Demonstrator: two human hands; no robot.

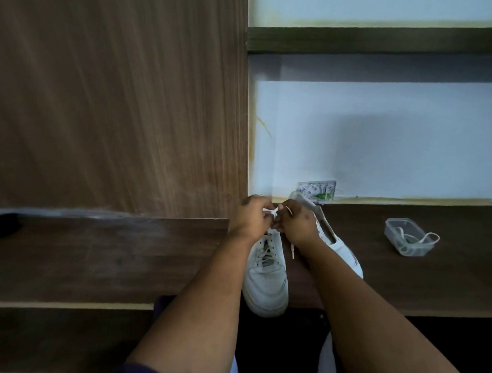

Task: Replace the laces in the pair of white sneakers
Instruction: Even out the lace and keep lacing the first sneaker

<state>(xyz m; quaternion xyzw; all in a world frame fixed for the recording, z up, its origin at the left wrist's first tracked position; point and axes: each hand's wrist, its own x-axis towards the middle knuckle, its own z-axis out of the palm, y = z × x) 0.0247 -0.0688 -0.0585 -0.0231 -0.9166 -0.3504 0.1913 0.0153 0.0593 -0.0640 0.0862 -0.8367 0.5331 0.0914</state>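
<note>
— How many are counted?
— Two white sneakers on the wooden desk; one plastic container.
— The grip?
— A lace is pinched by left hand and right hand, fingers curled.

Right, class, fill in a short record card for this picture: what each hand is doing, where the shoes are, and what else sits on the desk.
left hand: pinching the lace at the top of the near shoe
right hand: also pinching the lace
second shoe: right of the first, partly hidden by the right arm
desk: dark wood
plastic tub: far right, a loose lace inside, hanging over its rim
</note>
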